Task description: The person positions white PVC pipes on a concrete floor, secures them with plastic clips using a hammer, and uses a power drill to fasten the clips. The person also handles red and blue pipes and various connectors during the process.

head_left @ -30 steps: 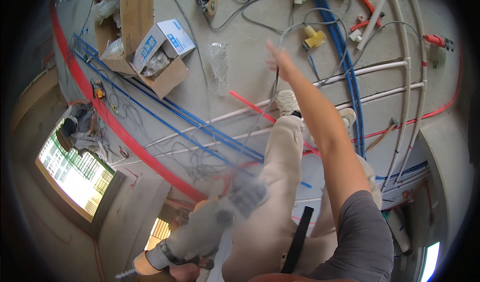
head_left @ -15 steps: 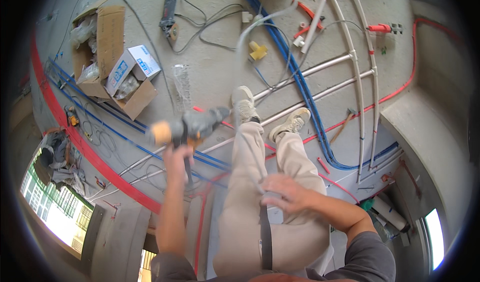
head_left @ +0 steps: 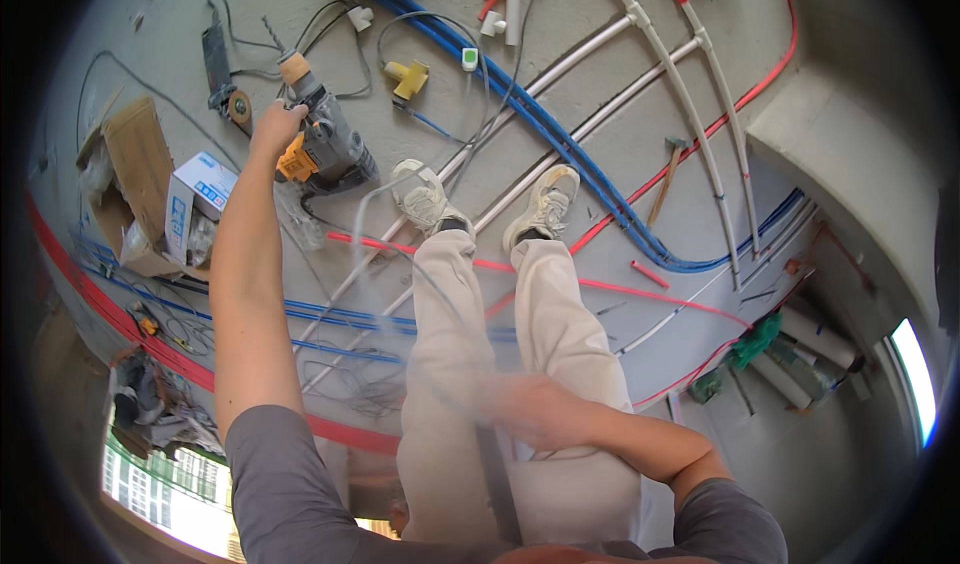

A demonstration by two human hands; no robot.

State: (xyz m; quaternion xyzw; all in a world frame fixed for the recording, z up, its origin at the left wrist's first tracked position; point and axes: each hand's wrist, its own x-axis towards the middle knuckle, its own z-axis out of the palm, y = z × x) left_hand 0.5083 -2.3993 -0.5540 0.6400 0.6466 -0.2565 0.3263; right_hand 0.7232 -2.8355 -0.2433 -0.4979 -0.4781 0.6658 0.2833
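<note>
Stretched out ahead on the left, my left hand (head_left: 278, 129) is closed at the front of a grey and orange rotary hammer drill (head_left: 340, 144). A long bit (head_left: 271, 32) points away from me out of its tan front collar. Whether the drill rests on the floor cannot be told. Over my lap, my right hand (head_left: 535, 411) is smeared by motion, so its fingers are unclear. A pale cord (head_left: 362, 249) loops from near my feet back toward that hand; its end there is blurred.
Near the drill lie an angle grinder (head_left: 217, 69) and a yellow fitting (head_left: 408, 79). An opened cardboard box (head_left: 140, 154) stands at left. Blue pipes (head_left: 560, 134), white pipes (head_left: 660, 54) and red pipe (head_left: 700, 144) cross the floor. A hammer (head_left: 666, 179) lies at right.
My left hand has carried the drill forward and left, and its bit end has swung from pointing left to pointing away. My right hand has shifted slightly down and left. The view has turned.
</note>
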